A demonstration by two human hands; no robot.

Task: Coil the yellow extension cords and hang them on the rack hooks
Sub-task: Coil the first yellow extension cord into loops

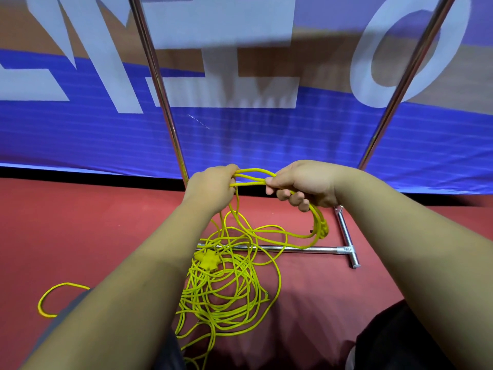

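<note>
Forearms: held out above the tangled yellow cords.
Left hand: cord loops are gripped.
Right hand: same loops are gripped, the rest hanging below.

- The rack uprights run off the top edge, so I can't see their upper ends.
- My left hand hides its own fingers and the strands inside them.
- My left forearm covers part of the piled yellow extension cords.
- The cord ends dangling under my right hand are too small to tell apart.
- The banner lettering is cut off and unreadable.
</note>
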